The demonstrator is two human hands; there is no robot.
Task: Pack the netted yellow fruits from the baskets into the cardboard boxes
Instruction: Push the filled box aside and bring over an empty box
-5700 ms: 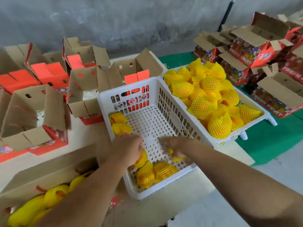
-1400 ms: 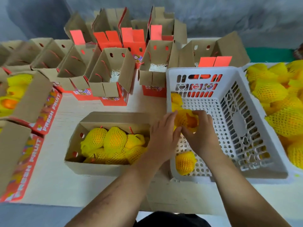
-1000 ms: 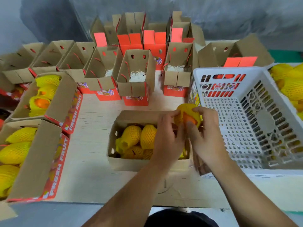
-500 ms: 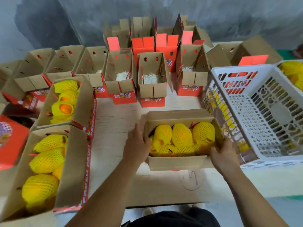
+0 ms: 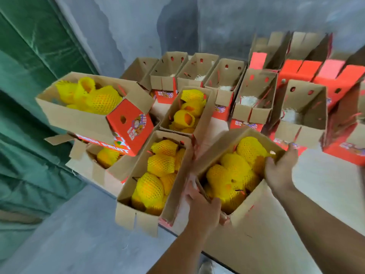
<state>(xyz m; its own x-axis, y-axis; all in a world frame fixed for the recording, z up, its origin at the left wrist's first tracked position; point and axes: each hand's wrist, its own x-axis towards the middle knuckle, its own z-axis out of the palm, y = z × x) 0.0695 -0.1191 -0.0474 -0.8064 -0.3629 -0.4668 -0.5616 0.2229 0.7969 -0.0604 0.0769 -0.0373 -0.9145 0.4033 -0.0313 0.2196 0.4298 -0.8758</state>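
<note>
A cardboard box [image 5: 254,200] filled with netted yellow fruits [image 5: 231,175] sits tilted near the table's left end. My left hand [image 5: 203,206] grips its near-left corner, fingers curled over the rim. My right hand [image 5: 280,171] grips the far-right rim. Right beside it on the left stands another full box [image 5: 136,212] of netted fruits [image 5: 158,171]. No basket is in view.
Three more filled boxes [image 5: 79,117] [image 5: 199,123] [image 5: 92,171] stand or are stacked at the left. Several open, fruitless boxes [image 5: 304,125] line the back of the table [image 5: 325,186]. A green tarp [image 5: 23,115] hangs left, beyond the table's edge.
Both hands have carried the full box leftward, beside the other filled boxes, and turned it. The view has swung left; the white baskets have left the frame.
</note>
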